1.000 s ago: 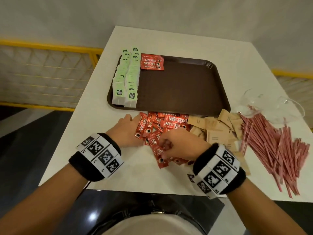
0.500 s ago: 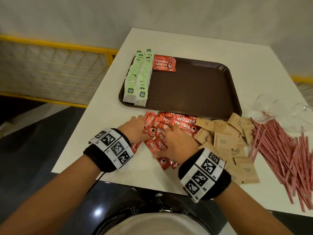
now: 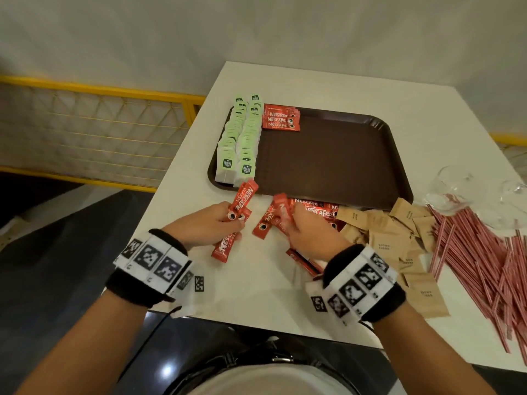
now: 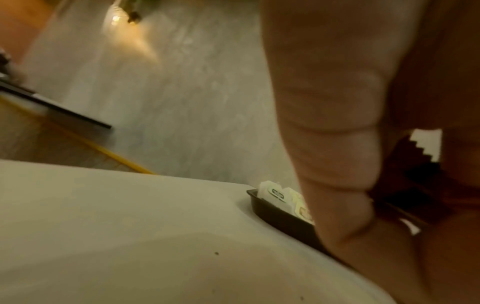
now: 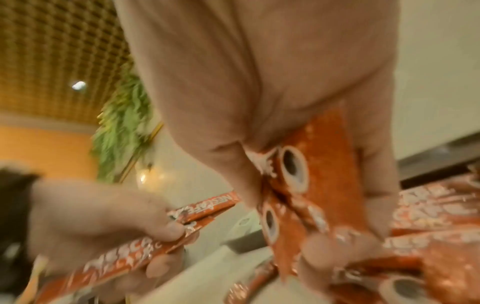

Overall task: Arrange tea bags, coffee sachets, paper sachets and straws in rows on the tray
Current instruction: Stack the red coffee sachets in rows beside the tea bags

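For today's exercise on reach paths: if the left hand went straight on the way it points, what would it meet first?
Probably the near rim of the tray, by the tea bags. The left hand holds coffee sachets angled that way; height is unclear.

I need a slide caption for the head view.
Both hands lift red coffee sachets beside the tray.

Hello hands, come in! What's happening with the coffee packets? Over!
Left hand grips red coffee sachets. Right hand grips more. Tray: tea bags in rows, few sachets placed. Nothing blocking.
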`<state>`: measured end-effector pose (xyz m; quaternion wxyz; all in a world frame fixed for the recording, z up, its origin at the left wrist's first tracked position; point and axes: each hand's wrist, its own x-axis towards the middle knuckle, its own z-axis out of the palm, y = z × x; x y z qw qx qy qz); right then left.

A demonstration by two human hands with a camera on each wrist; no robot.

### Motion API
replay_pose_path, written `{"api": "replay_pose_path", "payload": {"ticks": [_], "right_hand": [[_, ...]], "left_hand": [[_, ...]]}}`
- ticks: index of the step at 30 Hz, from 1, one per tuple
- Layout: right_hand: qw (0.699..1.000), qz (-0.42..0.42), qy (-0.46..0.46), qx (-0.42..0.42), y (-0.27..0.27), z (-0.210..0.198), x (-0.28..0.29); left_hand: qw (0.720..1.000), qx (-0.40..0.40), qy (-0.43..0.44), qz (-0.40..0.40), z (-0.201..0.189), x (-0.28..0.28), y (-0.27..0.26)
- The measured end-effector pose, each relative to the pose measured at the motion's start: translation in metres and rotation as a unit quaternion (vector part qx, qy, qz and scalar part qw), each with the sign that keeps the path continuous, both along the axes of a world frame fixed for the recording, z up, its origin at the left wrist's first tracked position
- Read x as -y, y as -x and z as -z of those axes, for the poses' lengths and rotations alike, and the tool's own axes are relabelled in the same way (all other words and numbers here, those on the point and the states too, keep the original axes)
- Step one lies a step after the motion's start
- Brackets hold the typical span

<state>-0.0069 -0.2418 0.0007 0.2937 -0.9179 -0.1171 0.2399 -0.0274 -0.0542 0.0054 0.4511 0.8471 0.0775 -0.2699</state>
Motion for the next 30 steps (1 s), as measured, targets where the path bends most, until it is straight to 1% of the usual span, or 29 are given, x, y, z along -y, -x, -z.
{"api": "replay_pose_path", "payload": {"ticks": [1,2,3,4,6,7,8,9,11,13,15,18,20,22,25,26,28,29,30], "right_hand": [[0.997,0.034,-0.069,-0.012,-0.003,-0.003,0.001],[0.986,0.068,-0.15,-0.035,-0.006,-0.007,0.0],[0.965,0.098,-0.234,-0.068,-0.009,-0.009,-0.003],[0.936,0.123,-0.312,-0.104,-0.012,-0.011,-0.008],[0.866,0.158,-0.437,-0.183,-0.018,-0.014,-0.02],[0.836,0.169,-0.477,-0.214,-0.021,-0.015,-0.026],[0.818,0.174,-0.499,-0.228,-0.023,-0.016,-0.03],[0.813,0.173,-0.507,-0.227,-0.025,-0.016,-0.034],[0.822,0.166,-0.506,-0.202,-0.027,-0.013,-0.04],[0.838,0.158,-0.497,-0.159,-0.029,-0.007,-0.043],[0.844,0.17,-0.495,-0.118,-0.032,-0.004,-0.046],[0.84,0.179,-0.503,-0.095,-0.04,-0.006,-0.048],[0.834,0.165,-0.517,-0.094,-0.046,-0.011,-0.046],[0.822,0.15,-0.54,-0.101,-0.051,-0.018,-0.043],[0.816,0.136,-0.547,-0.125,-0.061,-0.023,-0.038],[0.818,0.119,-0.544,-0.145,-0.063,-0.024,-0.038],[0.832,0.06,-0.523,-0.174,-0.062,-0.025,-0.042],[0.848,0.033,-0.501,-0.17,-0.061,-0.025,-0.046],[0.87,0.01,-0.469,-0.149,-0.06,-0.025,-0.05]], "left_hand": [[0.999,0.004,0.044,-0.008,-0.004,-0.001,0.002],[0.997,0.011,0.079,-0.009,-0.006,-0.002,0.002],[0.994,0.017,0.11,-0.005,-0.008,-0.001,0.003],[0.99,0.019,0.138,0.003,-0.009,0.001,0.002],[0.984,0.007,0.177,0.024,-0.009,0.008,0.0],[0.982,-0.002,0.185,0.031,-0.009,0.011,-0.002],[0.981,-0.011,0.19,0.031,-0.009,0.013,-0.004],[0.98,-0.019,0.196,0.022,-0.01,0.016,-0.006],[0.977,-0.031,0.212,0.0,-0.012,0.019,-0.01],[0.975,-0.024,0.221,-0.011,-0.015,0.023,-0.014],[0.972,-0.009,0.234,-0.03,-0.016,0.027,-0.017],[0.96,0.011,0.269,-0.076,-0.014,0.031,-0.022],[0.947,-0.001,0.296,-0.123,-0.012,0.026,-0.026],[0.929,-0.026,0.333,-0.157,-0.009,0.016,-0.03],[0.913,-0.062,0.381,-0.134,-0.009,0.006,-0.03],[0.904,-0.063,0.4,-0.134,-0.01,0.006,-0.031],[0.87,-0.068,0.464,-0.15,-0.01,0.008,-0.038],[0.849,-0.072,0.499,-0.158,-0.009,0.011,-0.042],[0.828,-0.073,0.53,-0.169,-0.009,0.013,-0.045]]}}
